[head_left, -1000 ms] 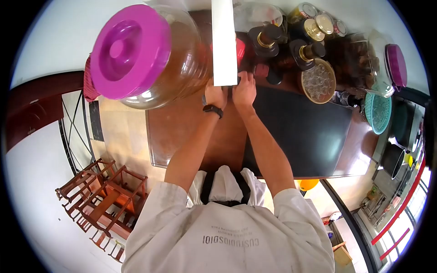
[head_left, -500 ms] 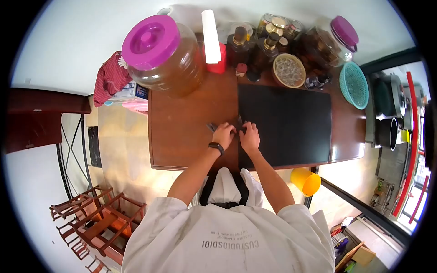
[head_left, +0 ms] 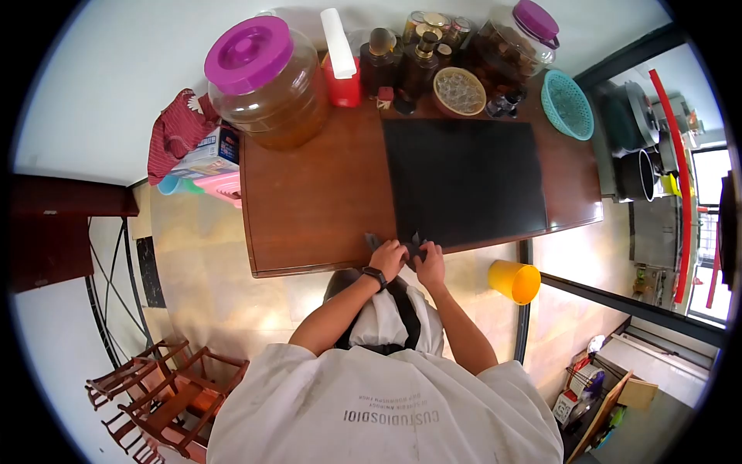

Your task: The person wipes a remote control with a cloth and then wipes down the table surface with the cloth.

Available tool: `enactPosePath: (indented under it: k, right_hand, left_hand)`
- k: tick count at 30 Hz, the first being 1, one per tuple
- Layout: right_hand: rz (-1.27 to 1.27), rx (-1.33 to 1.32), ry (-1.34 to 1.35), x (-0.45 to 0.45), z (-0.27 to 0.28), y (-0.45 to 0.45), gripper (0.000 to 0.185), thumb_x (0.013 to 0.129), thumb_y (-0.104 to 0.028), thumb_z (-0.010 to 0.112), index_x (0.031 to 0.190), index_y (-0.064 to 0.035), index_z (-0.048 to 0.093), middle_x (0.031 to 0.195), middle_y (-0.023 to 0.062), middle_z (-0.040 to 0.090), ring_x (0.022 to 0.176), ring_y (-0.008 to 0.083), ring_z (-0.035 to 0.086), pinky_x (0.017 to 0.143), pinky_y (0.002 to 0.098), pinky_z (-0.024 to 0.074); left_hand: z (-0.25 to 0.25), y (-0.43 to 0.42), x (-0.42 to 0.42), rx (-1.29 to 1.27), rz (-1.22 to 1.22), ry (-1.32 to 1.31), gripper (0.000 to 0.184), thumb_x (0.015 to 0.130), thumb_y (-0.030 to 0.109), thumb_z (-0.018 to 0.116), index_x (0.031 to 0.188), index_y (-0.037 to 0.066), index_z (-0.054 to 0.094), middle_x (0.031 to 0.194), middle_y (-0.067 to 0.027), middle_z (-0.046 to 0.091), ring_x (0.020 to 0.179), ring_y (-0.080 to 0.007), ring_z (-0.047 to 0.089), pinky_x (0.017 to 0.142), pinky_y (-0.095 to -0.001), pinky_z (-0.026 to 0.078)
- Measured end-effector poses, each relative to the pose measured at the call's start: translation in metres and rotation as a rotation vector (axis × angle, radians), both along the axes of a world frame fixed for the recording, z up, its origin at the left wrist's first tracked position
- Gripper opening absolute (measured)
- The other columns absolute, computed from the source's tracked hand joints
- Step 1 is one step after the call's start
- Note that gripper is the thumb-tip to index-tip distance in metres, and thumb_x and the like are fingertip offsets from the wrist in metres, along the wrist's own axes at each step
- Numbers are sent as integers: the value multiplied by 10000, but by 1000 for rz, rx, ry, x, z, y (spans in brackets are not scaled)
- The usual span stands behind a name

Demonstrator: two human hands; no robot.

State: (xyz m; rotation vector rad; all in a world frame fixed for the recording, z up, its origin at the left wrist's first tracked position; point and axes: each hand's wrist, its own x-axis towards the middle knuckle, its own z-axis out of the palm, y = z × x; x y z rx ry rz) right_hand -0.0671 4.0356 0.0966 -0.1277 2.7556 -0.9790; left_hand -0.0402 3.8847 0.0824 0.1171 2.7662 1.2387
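Near the front edge of the brown table point(head_left: 317, 201), my left hand point(head_left: 388, 259) and my right hand point(head_left: 430, 265) are close together. Both have their fingers closed on a small, dark, limp-looking piece point(head_left: 416, 248), whose kind I cannot make out. One end of it sticks up past my left fingers, and another part rises between the hands. My fingers cover the rest. A black watch band sits on my left wrist. Just beyond my hands lies a flat black mat point(head_left: 468, 182).
Along the back stand a large purple-lidded jar point(head_left: 270, 116), a red container point(head_left: 342, 87) with a white roll, dark bottles point(head_left: 417, 66), a round bowl point(head_left: 459, 91), another jar point(head_left: 510, 42) and a turquoise basket point(head_left: 567, 104). A yellow bin point(head_left: 514, 281) is on the floor at right.
My hands have drawn back from the table's middle to its front edge, still holding the dark piece. The camera view has shifted, so the table appears turned slightly.
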Motion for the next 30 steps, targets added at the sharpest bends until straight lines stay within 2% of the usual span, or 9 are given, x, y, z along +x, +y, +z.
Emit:
enactPosePath:
  k: [3, 5, 6, 10, 15, 20, 25, 30]
  right_hand:
    - [-8, 27, -19, 5, 1, -1, 269, 718, -55, 632, 956, -47, 507, 914, 201, 523, 892, 400, 522, 759, 453, 439]
    - [23, 34, 8, 3, 0, -1, 267, 715, -61, 630, 951, -47, 504, 911, 204, 519, 894, 399, 518, 767, 449, 438]
    - [30, 37, 16, 2, -1, 0, 274, 709, -72, 638, 950, -61, 509, 910, 201, 518, 888, 396, 519, 768, 453, 439]
    - [23, 130, -10, -4, 0, -4, 275, 702, -83, 645, 945, -86, 517, 926, 183, 520, 896, 389, 517, 773, 462, 439]
    - [1, 145, 7, -19, 5, -15, 269, 707, -89, 648, 942, -88, 518, 943, 163, 517, 927, 376, 512, 787, 448, 440]
    - [-36, 103, 15, -75, 12, -35, 259, 728, -109, 642, 950, -89, 510, 980, 137, 511, 991, 354, 502, 807, 441, 439]
    - [44, 66, -23, -162, 9, -51, 283, 738, -123, 650, 977, -103, 500, 994, 131, 507, 1000, 347, 499, 809, 439, 446]
    - [106, 38, 42, -246, 1, -87, 291, 746, -136, 670, 977, -108, 495, 989, 119, 513, 986, 336, 515, 782, 434, 456]
  left_hand:
    - [-6, 5, 10, 37, 26, 9, 148, 709, 76, 671, 823, 112, 584, 861, -82, 521, 886, -285, 535, 775, -393, 465]
    - [-8, 7, 15, -25, 57, 175, 169, 712, 58, 645, 861, 94, 574, 876, -97, 513, 876, -302, 520, 758, -406, 454]
    - [-5, 8, 19, -25, 37, 146, 219, 708, 23, 611, 910, 91, 560, 911, -108, 492, 908, -310, 493, 772, -411, 428]
    - [7, 10, 22, -70, 69, 97, 267, 667, 14, 601, 909, 114, 549, 932, -81, 470, 936, -281, 477, 746, -407, 409]
    - [3, 3, 4, -7, 137, 99, 272, 684, -17, 584, 923, 114, 580, 928, -90, 492, 923, -293, 494, 771, -410, 420]
    - [8, -8, -53, 47, 270, 101, 224, 727, -43, 579, 878, 110, 644, 902, -75, 549, 888, -306, 527, 776, -416, 446]
    - [7, -23, -131, 3, 340, 82, 230, 708, -28, 616, 872, 121, 674, 908, -73, 573, 907, -307, 534, 803, -412, 448]
    - [0, -47, -212, 13, 553, 69, 241, 701, -25, 607, 853, 145, 685, 901, -83, 585, 901, -310, 543, 788, -403, 459]
